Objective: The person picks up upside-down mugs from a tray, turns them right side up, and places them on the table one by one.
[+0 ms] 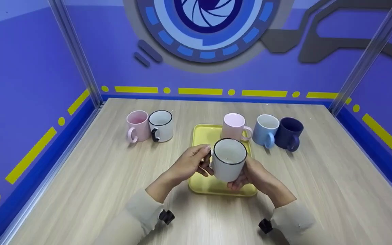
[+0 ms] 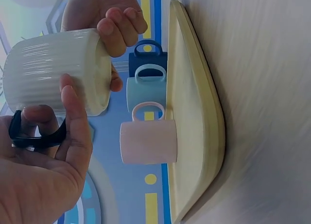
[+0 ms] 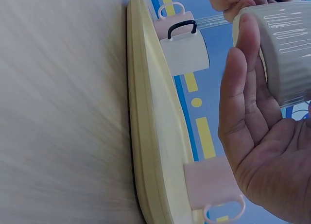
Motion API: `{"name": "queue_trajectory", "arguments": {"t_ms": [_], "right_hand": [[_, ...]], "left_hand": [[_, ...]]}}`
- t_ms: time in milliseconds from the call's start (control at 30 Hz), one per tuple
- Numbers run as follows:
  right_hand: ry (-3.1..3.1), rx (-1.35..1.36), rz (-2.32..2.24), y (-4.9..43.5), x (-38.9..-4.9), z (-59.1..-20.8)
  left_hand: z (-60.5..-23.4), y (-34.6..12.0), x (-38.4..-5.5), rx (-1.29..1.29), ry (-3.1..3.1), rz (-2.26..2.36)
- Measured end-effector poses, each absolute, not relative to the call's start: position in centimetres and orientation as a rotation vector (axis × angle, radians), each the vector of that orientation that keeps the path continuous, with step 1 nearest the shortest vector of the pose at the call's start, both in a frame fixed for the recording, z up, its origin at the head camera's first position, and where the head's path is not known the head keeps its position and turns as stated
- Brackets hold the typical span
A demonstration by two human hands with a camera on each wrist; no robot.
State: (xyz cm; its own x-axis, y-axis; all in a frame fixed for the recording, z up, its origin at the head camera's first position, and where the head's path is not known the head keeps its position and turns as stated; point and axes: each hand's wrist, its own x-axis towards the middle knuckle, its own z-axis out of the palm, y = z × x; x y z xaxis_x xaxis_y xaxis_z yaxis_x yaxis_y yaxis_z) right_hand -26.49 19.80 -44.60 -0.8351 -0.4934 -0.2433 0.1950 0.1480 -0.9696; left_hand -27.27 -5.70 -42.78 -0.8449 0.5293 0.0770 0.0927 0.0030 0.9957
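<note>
Above the yellow tray, a white ribbed mug with a black rim is held up between both hands. My left hand grips its black handle, fingers through the loop, as the left wrist view shows. On the other side my right hand holds the mug by its side and base, fingers under the bottom edge. The mug stands nearly upright, its opening facing up toward me. Behind it, a pink mug stands on the far right part of the tray, handle to the right.
Right of the tray stand a light blue mug and a dark navy mug, side by side. To the left are another pink mug and a white mug with black rim and handle. Blue printed panels wall the table.
</note>
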Motion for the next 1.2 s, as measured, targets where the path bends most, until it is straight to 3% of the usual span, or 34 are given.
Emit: {"name": "queue_trajectory", "arguments": {"t_ms": [633, 1200], "right_hand": [[2.132, -0.152, -1.737, 22.1, -27.0, -44.3], [2.549, -0.110, -1.400, 24.6, -27.8, -45.6]], "left_hand": [[-42.7, -6.9, -26.9, 0.622, 1.985, 1.915], [-42.5, -7.3, -26.5, 0.629, 1.967, 1.925]]}}
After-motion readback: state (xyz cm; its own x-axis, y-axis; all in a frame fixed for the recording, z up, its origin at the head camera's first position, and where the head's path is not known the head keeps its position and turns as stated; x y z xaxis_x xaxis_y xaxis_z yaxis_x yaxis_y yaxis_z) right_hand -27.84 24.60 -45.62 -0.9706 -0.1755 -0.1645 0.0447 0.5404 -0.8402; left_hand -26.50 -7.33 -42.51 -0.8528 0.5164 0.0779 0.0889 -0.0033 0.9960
